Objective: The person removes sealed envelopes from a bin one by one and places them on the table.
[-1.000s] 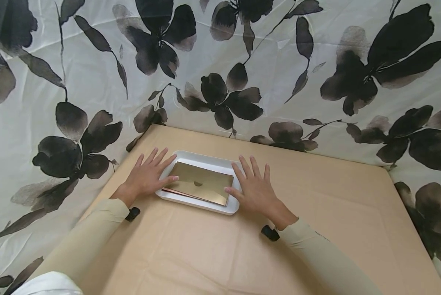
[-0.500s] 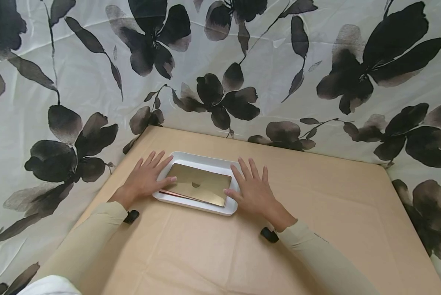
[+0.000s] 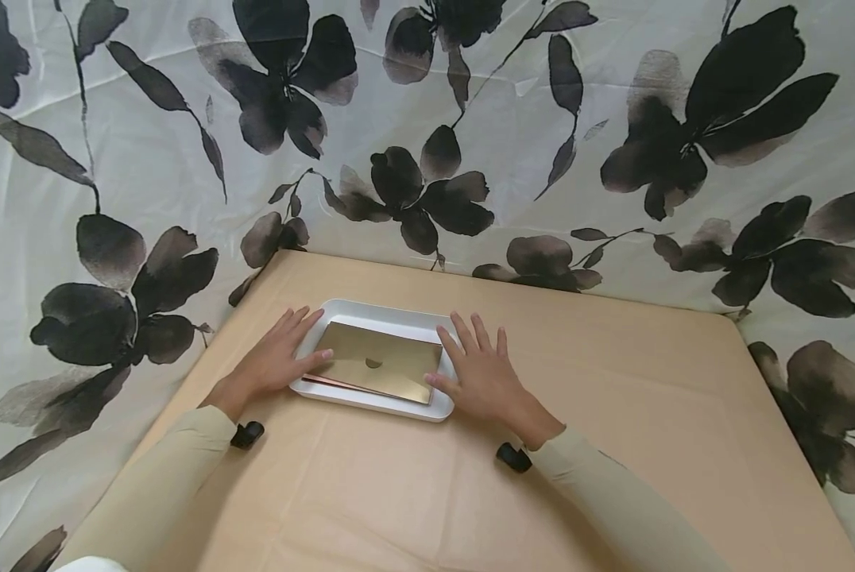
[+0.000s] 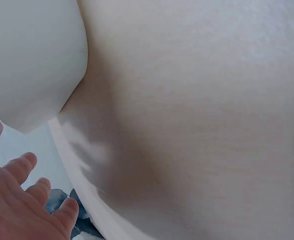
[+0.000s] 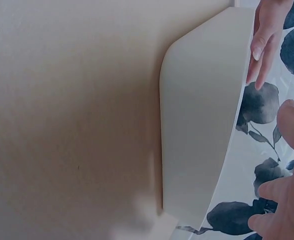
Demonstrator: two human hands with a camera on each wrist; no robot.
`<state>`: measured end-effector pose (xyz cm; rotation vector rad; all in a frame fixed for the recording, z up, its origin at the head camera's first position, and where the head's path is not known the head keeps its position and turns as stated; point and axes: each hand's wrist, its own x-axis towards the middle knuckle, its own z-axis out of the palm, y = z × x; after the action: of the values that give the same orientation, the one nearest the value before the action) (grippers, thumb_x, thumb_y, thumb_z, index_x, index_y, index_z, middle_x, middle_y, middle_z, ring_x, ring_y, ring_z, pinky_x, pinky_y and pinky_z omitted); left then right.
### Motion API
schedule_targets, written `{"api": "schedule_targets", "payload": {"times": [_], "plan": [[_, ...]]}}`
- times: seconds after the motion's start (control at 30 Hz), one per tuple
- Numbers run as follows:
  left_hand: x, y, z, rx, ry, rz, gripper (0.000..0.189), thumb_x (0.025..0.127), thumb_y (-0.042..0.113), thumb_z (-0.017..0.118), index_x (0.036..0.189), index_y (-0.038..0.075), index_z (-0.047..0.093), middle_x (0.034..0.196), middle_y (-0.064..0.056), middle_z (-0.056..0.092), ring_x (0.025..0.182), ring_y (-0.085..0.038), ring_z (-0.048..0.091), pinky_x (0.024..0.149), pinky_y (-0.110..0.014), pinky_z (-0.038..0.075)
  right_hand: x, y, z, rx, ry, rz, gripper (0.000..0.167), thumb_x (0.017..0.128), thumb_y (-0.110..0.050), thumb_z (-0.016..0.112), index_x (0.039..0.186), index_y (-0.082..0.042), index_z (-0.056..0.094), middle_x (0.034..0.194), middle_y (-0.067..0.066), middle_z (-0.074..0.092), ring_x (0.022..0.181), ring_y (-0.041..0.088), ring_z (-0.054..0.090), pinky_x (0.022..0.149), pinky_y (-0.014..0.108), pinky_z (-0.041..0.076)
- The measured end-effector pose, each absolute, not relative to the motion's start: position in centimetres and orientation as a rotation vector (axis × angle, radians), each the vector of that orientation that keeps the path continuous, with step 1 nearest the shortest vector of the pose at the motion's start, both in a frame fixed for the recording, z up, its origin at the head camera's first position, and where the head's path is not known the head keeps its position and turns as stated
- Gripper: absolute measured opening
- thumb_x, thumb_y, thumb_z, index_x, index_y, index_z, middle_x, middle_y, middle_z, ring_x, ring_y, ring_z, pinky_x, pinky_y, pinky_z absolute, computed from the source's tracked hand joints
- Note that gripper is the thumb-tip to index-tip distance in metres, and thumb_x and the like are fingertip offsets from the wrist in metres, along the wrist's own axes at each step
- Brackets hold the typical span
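A white tray (image 3: 392,318) with rounded corners rests on the tan-covered table. Inside it lies a shiny gold flat rectangle (image 3: 399,367), envelope-like, with a small half-moon mark in its middle. A thin reddish edge shows beneath its near side. My left hand (image 3: 273,361) is at the tray's left end, fingers extended, thumb over the gold piece's left edge. At the right end is my right hand (image 3: 486,375), fingers spread, thumb pointing inward. Whether either hand touches the tray cannot be told. Both wrist views show the tray's outer wall (image 5: 202,120) beside the fingers.
The tan table covering (image 3: 613,397) extends right of and in front of the tray. Behind and left of the table hangs a white cloth (image 3: 542,159) with dark flowers. A black wrist device (image 3: 247,434) sits under each sleeve cuff.
The whole head view has shifted a little, so tray and hands appear slightly further left and lower. The left hand's fingers look closer together; the right hand keeps its pose beside the tray.
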<state>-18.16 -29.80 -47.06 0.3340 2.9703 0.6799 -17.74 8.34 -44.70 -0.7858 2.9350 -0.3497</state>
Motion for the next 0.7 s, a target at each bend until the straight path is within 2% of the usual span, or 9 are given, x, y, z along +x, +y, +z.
{"api": "schedule_targets", "payload": {"times": [0.23,0.43,0.6,0.7], "plan": [[-18.11,-29.95,-47.04,0.368,2.945,0.887,0.082,0.102,0.048,0.064,0.166,0.011,0.027,0.170,-0.022,0.029,0.157,-0.047,0.024,0.125,-0.068,0.021,-17.64,8.06,-44.67,-0.767,2.921,-0.361,0.087,0.101,-0.069,0.048,0.168,-0.021,0.021,0.178,0.009,0.005,0.164,0.041,0.000,0.123,0.078,0.004],[-18.27,-29.61,-46.59,0.274,2.864,1.023,0.084,0.101,0.049,0.066,0.166,0.013,0.027,0.171,-0.020,0.028,0.157,-0.047,0.026,0.124,-0.068,0.024,-17.74,8.11,-44.74,-0.743,2.910,-0.356,0.087,0.102,-0.070,0.045,0.169,-0.022,0.018,0.178,0.007,0.002,0.164,0.040,-0.002,0.124,0.077,0.003],[-18.31,-29.55,-46.29,0.170,2.748,1.209,0.084,0.100,0.044,0.069,0.167,0.015,0.026,0.172,-0.019,0.024,0.152,-0.051,0.033,0.119,-0.067,0.037,-17.89,8.05,-44.72,-0.740,2.909,-0.366,0.087,0.102,-0.070,0.045,0.169,-0.022,0.018,0.178,0.007,0.002,0.164,0.039,-0.002,0.124,0.077,0.003],[-18.31,-29.60,-46.25,0.113,2.699,1.270,0.084,0.099,0.042,0.071,0.167,0.017,0.026,0.171,-0.020,0.026,0.152,-0.051,0.035,0.115,-0.066,0.042,-17.84,8.00,-44.66,-0.735,2.900,-0.383,0.087,0.102,-0.069,0.047,0.169,-0.021,0.018,0.178,0.007,0.002,0.164,0.040,-0.002,0.123,0.078,0.003]]}}
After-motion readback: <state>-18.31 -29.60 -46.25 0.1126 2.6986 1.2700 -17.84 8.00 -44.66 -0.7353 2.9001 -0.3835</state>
